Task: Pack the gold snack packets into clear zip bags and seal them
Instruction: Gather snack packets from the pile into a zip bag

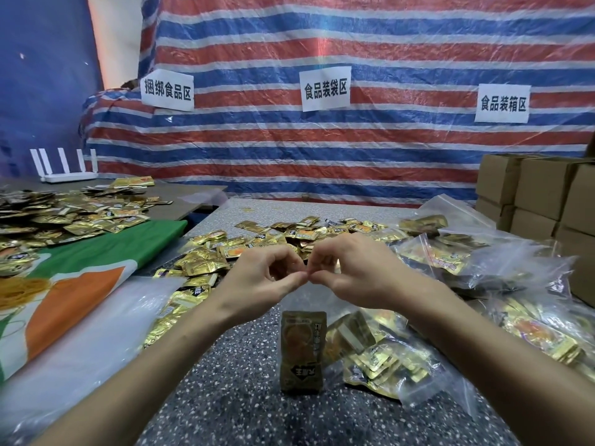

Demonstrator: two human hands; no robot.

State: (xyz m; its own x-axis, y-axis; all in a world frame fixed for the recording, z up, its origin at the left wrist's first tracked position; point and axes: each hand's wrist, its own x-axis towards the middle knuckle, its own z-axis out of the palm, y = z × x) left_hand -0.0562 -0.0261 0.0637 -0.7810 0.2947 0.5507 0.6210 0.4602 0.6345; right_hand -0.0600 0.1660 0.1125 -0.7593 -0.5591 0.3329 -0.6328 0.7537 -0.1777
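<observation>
Gold packets lie loose across the bench, many still unpacked. My left grip and right grip are both pinched on the top edge of a clear bag, which hangs with one packet inside, perhaps more. Filled bags pile up on my right. This seal looks unfinished.

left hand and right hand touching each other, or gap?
Touching. The head view shows the left hand and right hand meeting thumb tip to thumb tip, no gap visible, both pinching the top of the clear zip bag.
</observation>
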